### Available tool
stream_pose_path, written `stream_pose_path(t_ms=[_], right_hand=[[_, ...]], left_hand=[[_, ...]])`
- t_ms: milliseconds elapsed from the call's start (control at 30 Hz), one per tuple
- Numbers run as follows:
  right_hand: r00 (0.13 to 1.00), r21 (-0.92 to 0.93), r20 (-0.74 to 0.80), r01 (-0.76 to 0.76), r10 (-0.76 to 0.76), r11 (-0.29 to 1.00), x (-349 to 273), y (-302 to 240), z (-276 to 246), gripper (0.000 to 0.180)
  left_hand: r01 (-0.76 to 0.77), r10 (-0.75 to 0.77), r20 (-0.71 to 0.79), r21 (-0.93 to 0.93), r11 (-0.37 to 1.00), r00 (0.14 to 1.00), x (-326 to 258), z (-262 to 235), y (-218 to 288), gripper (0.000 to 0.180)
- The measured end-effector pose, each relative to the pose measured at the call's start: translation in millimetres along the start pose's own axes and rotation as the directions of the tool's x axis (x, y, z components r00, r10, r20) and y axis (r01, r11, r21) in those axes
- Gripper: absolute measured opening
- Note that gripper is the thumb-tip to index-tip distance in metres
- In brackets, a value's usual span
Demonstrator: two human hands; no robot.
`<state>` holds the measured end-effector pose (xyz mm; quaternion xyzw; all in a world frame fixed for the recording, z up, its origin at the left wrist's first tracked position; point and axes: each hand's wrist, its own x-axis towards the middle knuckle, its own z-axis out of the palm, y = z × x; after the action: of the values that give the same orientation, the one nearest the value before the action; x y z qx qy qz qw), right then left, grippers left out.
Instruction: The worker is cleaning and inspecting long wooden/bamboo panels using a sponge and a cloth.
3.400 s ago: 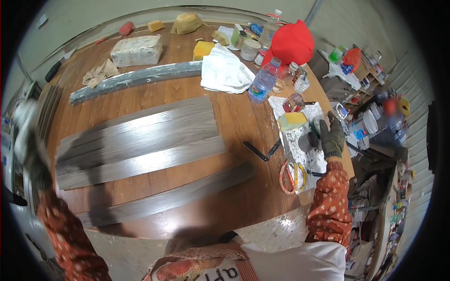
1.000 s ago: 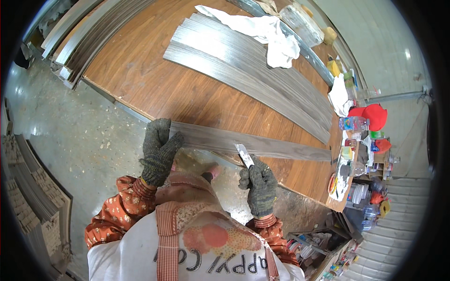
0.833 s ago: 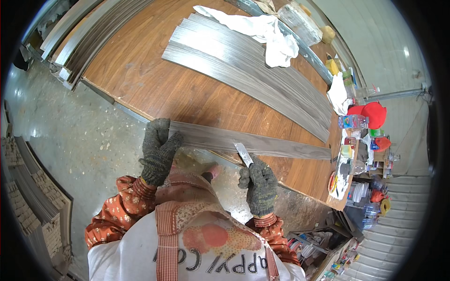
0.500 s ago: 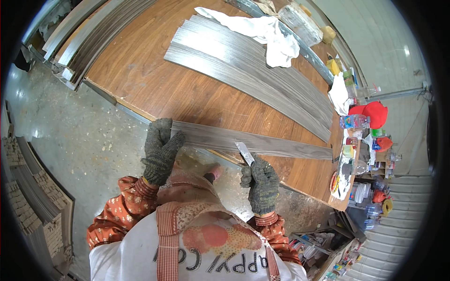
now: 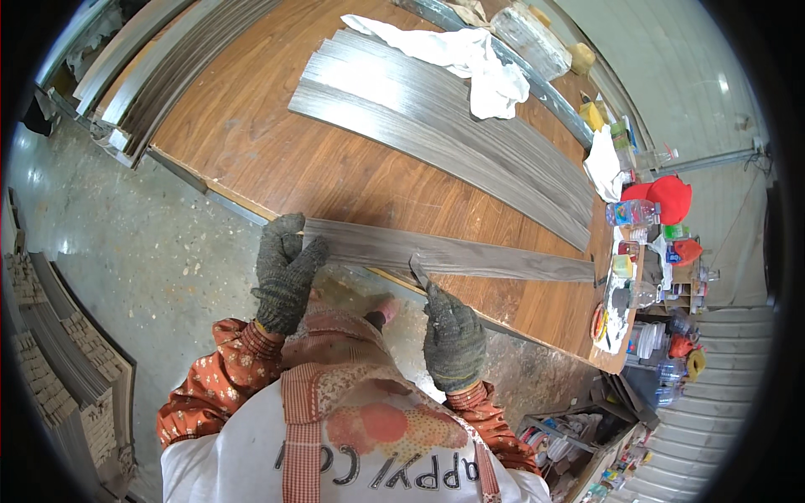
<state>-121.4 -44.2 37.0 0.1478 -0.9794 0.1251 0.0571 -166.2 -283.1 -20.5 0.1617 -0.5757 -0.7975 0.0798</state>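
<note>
A narrow grey wood-grain strip (image 5: 470,255) lies along the near edge of the brown table. My left hand (image 5: 288,270), in a dark knitted glove, grips the strip's left end, thumb toward me. In my gloved right hand (image 5: 454,342) is a small scraper (image 5: 418,270) with a flat metal blade. Its tip meets the strip's near edge, left of the middle; the handle is hidden in my fist. Farther back on the table, several grey wood-grain strips (image 5: 436,126) lie side by side, with a white cloth (image 5: 495,80) over their far edge.
More strips are stacked at the table's far left (image 5: 155,71). Along the right edge stand plastic bottles (image 5: 633,213), a red cap (image 5: 671,199) and small containers. Piled strips (image 5: 67,344) rest on the floor at left. A box of odds and ends (image 5: 579,440) stands at lower right.
My right hand has shifted slightly left and turned, so the scraper blade now shows narrow and dark instead of broad and bright. My left hand keeps its hold on the strip.
</note>
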Motion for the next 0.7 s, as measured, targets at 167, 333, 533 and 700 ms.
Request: stream_pose_path(t_ms=[167,333,533,700], right_hand=[[0.99,-0.052,-0.116,0.077,-0.082,0.996,-1.2,7.1,-0.2,0.047],[0.993,-0.131,-0.084,0.078,-0.089,0.988,4.7,2.2,-3.5,0.05],[0.995,-0.128,-0.012,0.097,-0.099,0.987,9.7,-1.2,-15.6,0.052],[0.993,-0.134,0.04,0.114,-0.109,0.984,13.7,1.5,-20.6,0.054]], left_hand=[[0.014,-0.014,-0.014,0.006,1.0,1.0,-2.2,2.2,5.9,0.035],[0.002,-0.001,-0.014,0.036,0.999,1.0,-0.3,-2.0,0.2,0.036],[0.002,-0.002,-0.013,0.023,1.0,1.0,-1.5,-1.1,2.1,0.036],[0.022,-0.022,-0.038,-0.002,1.0,0.999,-1.9,1.3,3.5,0.035]])
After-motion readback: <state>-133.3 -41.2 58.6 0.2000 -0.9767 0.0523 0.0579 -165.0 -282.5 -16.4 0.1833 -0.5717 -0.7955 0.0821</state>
